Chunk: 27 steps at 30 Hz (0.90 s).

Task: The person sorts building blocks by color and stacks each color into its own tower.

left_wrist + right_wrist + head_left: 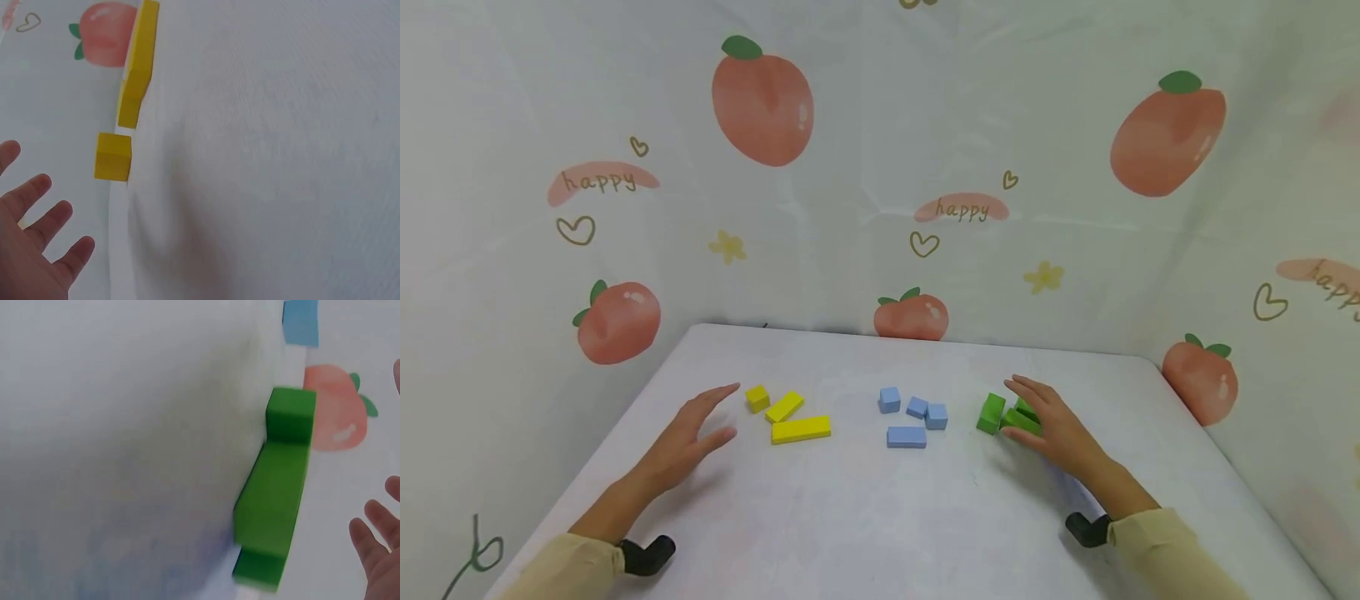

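Observation:
In the head view my left hand (pixel 681 446) hovers over the table's left side, fingers extended and thumb apart, holding nothing. Just beyond its fingertips lie a yellow cube (pixel 757 398), a short yellow block (pixel 785 407) and a longer yellow block (pixel 801 430). My right hand (pixel 1052 429) is spread over the right side, also holding nothing, and partly hides a group of green blocks (pixel 991 413). The right wrist view shows these green blocks (pixel 272 494) close together beside the fingers. In the left wrist view, the yellow cube (pixel 113 157) sits near the spread fingers.
Several light blue blocks (pixel 906 437) lie mid-table between the hands, some cubes and one longer. The white table (pixel 850 525) meets a cloth backdrop (pixel 850 208) printed with red fruit, hearts and the word happy. Black bands (pixel 647 556) sit at both wrists.

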Each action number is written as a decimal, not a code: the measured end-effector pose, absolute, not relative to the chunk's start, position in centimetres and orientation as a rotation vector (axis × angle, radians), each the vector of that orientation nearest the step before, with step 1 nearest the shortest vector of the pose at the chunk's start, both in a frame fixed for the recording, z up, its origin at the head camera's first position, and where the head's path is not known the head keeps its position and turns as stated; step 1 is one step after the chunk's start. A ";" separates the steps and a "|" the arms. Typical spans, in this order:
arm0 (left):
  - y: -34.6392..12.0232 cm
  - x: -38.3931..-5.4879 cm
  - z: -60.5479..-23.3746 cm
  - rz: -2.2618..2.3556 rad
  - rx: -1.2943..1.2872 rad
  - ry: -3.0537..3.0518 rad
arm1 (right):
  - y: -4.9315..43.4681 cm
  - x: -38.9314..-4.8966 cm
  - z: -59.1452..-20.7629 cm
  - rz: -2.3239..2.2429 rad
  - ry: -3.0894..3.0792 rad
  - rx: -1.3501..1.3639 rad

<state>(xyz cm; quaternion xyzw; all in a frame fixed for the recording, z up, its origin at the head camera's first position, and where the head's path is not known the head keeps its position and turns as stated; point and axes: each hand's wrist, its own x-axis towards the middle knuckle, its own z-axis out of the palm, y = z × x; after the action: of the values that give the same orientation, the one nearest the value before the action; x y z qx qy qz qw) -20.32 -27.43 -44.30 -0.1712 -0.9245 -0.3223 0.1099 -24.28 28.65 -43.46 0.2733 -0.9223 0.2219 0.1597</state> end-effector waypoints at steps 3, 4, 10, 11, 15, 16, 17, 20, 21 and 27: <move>-27.0 -20.2 -44.3 -1.037 -0.498 -2.671 | 27.7 -24.4 -43.5 0.701 -2.648 0.767; -26.9 -20.2 -44.3 -1.062 -0.498 -2.653 | 27.4 -24.4 -43.5 0.725 -2.645 0.768; -26.0 -20.2 -44.4 -1.180 -0.505 -2.576 | 25.1 -24.6 -43.2 0.814 -2.608 0.795; -25.9 -20.1 -44.4 -1.194 -0.496 -2.574 | 24.8 -24.7 -43.2 0.816 -2.612 0.794; -25.6 -20.0 -44.6 -1.281 -0.463 -2.574 | 23.3 -24.9 -43.3 0.874 -2.629 0.795; -25.5 -20.0 -44.6 -1.305 -0.452 -2.573 | 23.0 -24.9 -43.3 0.900 -2.625 0.802; -25.4 -20.0 -44.6 -1.325 -0.443 -2.570 | 22.6 -25.0 -43.4 0.922 -2.627 0.807; -25.0 -20.0 -44.7 -1.384 -0.417 -2.559 | 21.4 -25.1 -43.5 0.992 -2.598 0.853; -24.8 -20.0 -44.7 -1.401 -0.406 -2.560 | 21.0 -25.1 -43.6 1.016 -2.587 0.866; -24.3 -20.0 -44.9 -1.526 -0.356 -2.533 | 18.4 -25.3 -43.7 1.088 -2.572 0.904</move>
<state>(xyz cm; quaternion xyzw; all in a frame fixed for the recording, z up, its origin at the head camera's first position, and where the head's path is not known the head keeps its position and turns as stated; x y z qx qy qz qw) -20.04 -24.32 -44.89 -0.1193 -0.8475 -0.5107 0.0815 -25.33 18.42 -43.67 0.3064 -0.8716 0.3685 0.1028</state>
